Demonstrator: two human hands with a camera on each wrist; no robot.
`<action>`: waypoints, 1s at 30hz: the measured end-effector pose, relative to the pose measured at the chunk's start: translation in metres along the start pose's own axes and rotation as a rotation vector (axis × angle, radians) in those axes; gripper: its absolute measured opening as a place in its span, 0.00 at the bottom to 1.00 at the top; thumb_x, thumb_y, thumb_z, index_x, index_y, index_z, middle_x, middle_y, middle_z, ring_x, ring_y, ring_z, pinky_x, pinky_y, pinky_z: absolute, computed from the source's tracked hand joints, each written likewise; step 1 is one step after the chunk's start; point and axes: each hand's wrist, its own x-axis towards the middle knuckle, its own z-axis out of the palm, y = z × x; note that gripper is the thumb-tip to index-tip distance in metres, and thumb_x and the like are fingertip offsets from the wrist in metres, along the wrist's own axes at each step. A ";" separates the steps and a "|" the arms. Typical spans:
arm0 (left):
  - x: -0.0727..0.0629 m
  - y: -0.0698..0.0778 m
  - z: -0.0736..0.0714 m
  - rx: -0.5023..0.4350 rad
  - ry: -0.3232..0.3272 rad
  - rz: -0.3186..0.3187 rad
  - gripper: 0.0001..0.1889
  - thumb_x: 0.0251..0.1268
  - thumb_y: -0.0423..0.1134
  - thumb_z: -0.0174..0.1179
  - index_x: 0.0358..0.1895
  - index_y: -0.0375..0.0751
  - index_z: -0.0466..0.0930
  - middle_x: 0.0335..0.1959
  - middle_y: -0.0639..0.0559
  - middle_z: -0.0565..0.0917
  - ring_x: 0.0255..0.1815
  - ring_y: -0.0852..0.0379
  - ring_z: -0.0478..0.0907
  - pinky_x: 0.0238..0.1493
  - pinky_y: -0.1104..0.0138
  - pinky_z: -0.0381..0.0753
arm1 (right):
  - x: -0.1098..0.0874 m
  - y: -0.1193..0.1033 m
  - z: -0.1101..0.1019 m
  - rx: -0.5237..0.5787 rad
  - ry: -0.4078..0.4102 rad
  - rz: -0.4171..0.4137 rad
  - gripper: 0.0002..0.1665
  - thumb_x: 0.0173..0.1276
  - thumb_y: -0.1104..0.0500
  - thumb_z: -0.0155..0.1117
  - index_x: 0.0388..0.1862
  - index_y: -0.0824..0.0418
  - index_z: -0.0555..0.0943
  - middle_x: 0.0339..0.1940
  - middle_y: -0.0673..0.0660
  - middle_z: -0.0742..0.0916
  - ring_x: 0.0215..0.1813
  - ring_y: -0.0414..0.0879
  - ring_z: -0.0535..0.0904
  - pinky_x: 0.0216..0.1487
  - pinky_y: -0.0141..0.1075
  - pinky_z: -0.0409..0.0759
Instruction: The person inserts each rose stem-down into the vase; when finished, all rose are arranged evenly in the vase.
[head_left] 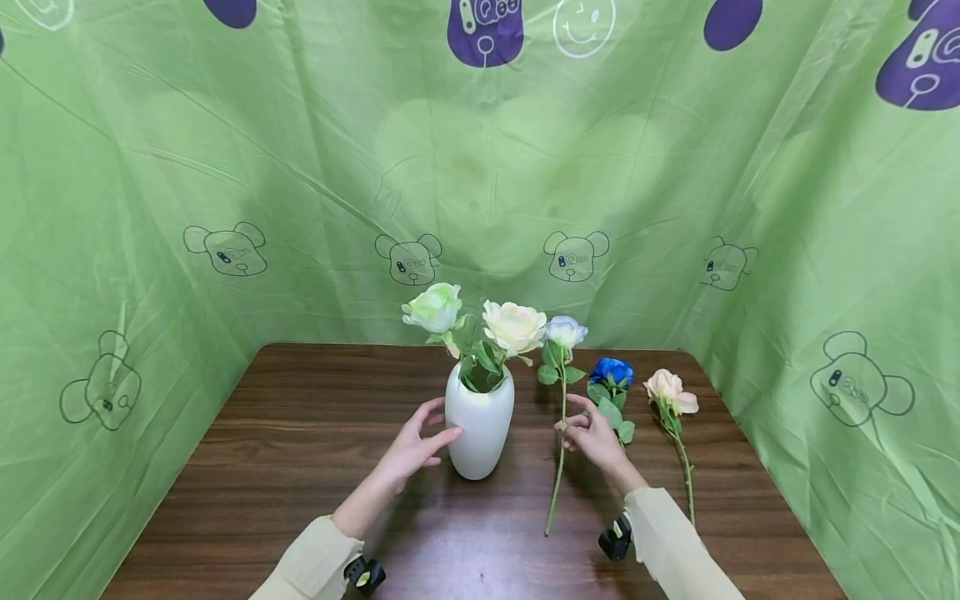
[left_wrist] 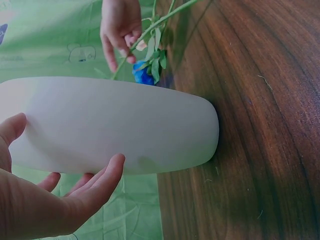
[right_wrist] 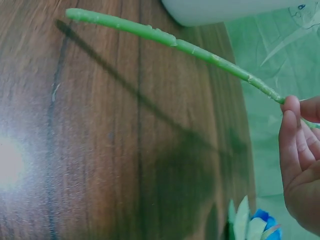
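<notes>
A white vase (head_left: 480, 429) stands upright on the table, holding a pale green rose (head_left: 433, 308) and a cream rose (head_left: 514, 327). At the vase's left side is my left hand (head_left: 408, 448), its fingers spread and the thumb overlapping the front of the vase. In the left wrist view the left hand (left_wrist: 65, 200) does not wrap round the vase (left_wrist: 115, 125). To the vase's right, my right hand (head_left: 596, 437) pinches the green stem of a pale blue-white rose (head_left: 566, 332). That stem (right_wrist: 200, 52) is raised above the tabletop in the right wrist view, its cut end pointing away from the hand.
A blue rose (head_left: 612, 372) lies just beyond my right hand, and a pale pink rose (head_left: 670, 392) lies farther right. Both are on the brown wooden table (head_left: 315, 433). Green printed cloth (head_left: 322, 208) hangs behind the table and along its sides.
</notes>
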 end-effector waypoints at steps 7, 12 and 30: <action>0.000 0.000 0.000 -0.003 0.001 -0.001 0.31 0.56 0.40 0.60 0.62 0.39 0.58 0.55 0.33 0.65 0.47 0.40 0.70 0.37 0.52 0.74 | -0.002 -0.019 0.002 0.089 -0.033 -0.128 0.34 0.58 0.78 0.51 0.63 0.68 0.54 0.34 0.78 0.77 0.21 0.50 0.77 0.23 0.38 0.77; -0.001 0.001 0.000 0.001 -0.002 -0.003 0.31 0.56 0.40 0.60 0.62 0.39 0.58 0.56 0.32 0.65 0.47 0.40 0.70 0.37 0.52 0.75 | -0.009 -0.045 0.009 0.131 -0.003 -0.216 0.34 0.58 0.79 0.51 0.62 0.71 0.54 0.31 0.75 0.78 0.20 0.51 0.76 0.23 0.38 0.77; 0.002 -0.002 0.000 0.000 0.007 -0.006 0.31 0.56 0.39 0.60 0.62 0.40 0.59 0.55 0.33 0.65 0.47 0.40 0.70 0.36 0.53 0.75 | 0.005 -0.080 0.009 0.538 0.128 -0.563 0.36 0.57 0.67 0.61 0.63 0.62 0.57 0.35 0.72 0.79 0.22 0.53 0.76 0.25 0.37 0.77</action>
